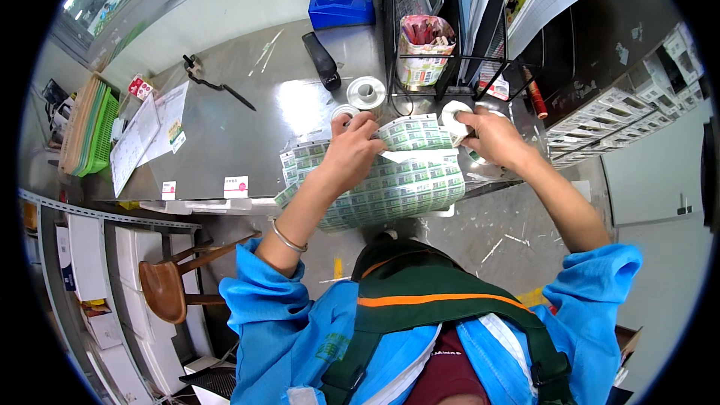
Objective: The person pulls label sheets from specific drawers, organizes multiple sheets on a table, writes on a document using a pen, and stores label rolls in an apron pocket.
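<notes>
Basket [105, 133] of green slatted plastic is standing at the left, near flat white papers [154, 137]. Smooth grey metal is forming the table [214, 139], its sheen catching the light. The left hand [352, 151] is resting on thin, green-printed sheets [405, 184]; whether its fingers are pinching or only pressing, I cannot tell. A round-rimmed white spool [355, 94] is lying just beyond. The right hand [496, 137] is gripping a thick white roll [453, 114], thumb and fingers close around it, at the sheets' upper right.

Leftward, flat metal is stretching from the papers toward the left hand, giving sideways room. In the middle, the sheets are overhanging the table's front edge. Rightward, a black wire rack [388, 26] is standing behind the roll, narrowing the space there.
</notes>
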A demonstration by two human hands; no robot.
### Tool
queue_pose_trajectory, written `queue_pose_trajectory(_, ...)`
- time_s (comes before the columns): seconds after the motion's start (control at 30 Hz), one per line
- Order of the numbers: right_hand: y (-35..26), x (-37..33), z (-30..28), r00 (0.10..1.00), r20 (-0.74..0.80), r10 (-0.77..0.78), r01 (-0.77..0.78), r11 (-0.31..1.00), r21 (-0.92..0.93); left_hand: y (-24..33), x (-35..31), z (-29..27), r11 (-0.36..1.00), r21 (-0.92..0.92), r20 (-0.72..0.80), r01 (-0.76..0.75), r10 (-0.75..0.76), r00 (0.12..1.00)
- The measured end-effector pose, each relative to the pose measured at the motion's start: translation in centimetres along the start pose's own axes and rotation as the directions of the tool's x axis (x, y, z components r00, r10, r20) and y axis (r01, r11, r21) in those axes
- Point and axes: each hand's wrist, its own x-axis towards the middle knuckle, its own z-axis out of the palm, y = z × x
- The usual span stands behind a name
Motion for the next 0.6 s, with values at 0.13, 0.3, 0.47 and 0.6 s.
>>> queue_pose_trajectory(0.13, 4.0, -0.8, 0.7, 0.979, -0.184, 0.089, -0.052, 0.979, 0.198, -0.2, 0.9, 0.0, 0.998, 0.05, 0.091, 0.042, -0.046, 0.995)
queue_pose_trajectory(0.3, 7.4, -5.6, -0.8, 0.897, -0.192, 0.397, -0.027, 0.484, 0.875, 0.4, 0.7, -0.9, 0.994, 0.106, 0.072, 0.014, -0.022, 0.997)
queue_pose_trajectory(0.47, 9.5, -13.8, 3.4, 0.861, -0.107, 0.497, 0.329, -0.384, 0.863, 5.0, -2.3, -6.0, 0.98, -0.154, 0.097, 0.127, -0.113, 0.989)
queue_pose_trajectory(0.6, 7.0, -16.9, 5.3, 0.864, -0.146, 0.481, 0.387, -0.45, 0.805, 8.0, -7.1, -11.1, 0.9, -0.254, -0.008, 0.354, -0.368, 0.93)
